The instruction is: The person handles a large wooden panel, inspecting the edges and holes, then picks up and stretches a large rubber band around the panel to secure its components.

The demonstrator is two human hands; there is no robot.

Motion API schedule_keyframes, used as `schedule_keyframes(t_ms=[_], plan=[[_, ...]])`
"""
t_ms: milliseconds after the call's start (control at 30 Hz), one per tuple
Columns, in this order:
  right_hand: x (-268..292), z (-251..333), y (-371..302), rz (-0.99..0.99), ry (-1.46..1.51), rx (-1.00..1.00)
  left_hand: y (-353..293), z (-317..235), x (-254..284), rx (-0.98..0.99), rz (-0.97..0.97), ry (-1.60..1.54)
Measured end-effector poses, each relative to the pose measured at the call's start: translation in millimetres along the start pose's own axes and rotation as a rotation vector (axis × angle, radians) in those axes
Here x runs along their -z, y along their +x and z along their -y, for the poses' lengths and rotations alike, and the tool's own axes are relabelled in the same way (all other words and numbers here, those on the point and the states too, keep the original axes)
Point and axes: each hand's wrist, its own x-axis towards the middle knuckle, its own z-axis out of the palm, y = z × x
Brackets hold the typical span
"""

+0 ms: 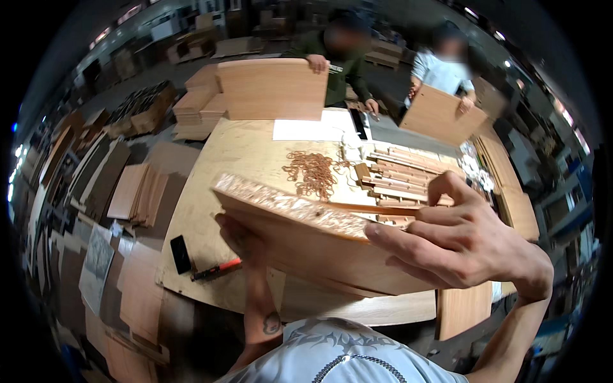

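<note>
A wood-veneered chipboard panel (300, 233) is held up in front of me, tilted, with its raw speckled edge facing up. My left hand (242, 239) grips it from the left side, with part of the fingers hidden behind it. At the right end, my right hand (463, 239) lies over the panel, one digit pressed along the raw edge and the other fingers bent. Below the panel, a red-and-black tool (217, 270) and a black phone (181, 254) lie near the table's left corner.
On the wooden worktable (223, 150) are a heap of brown bands (311, 173), stacked wood strips (408, 171) and a white sheet (300, 129). Across it, one person holds an upright panel (274, 89), another a tilted panel (440, 115). Board stacks (137, 191) stand left.
</note>
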Motion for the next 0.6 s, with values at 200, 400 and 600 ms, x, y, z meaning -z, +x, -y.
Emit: schedule_keyframes(t_ms=[200, 400, 600], plan=[[-7.3, -2.3, -81.4, -0.187, 0.043, -0.179, 11.2, 27.2, 18.9, -0.247, -0.122, 0.508], [5.9, 20.2, -143.0, -0.263, -0.059, -0.23, 18.5, 24.8, 9.0, -0.275, -0.082, 0.472], [2.5, 29.1, -189.5, -0.288, -0.155, -0.32, 23.6, 26.4, -1.6, -0.288, -0.04, 0.46]])
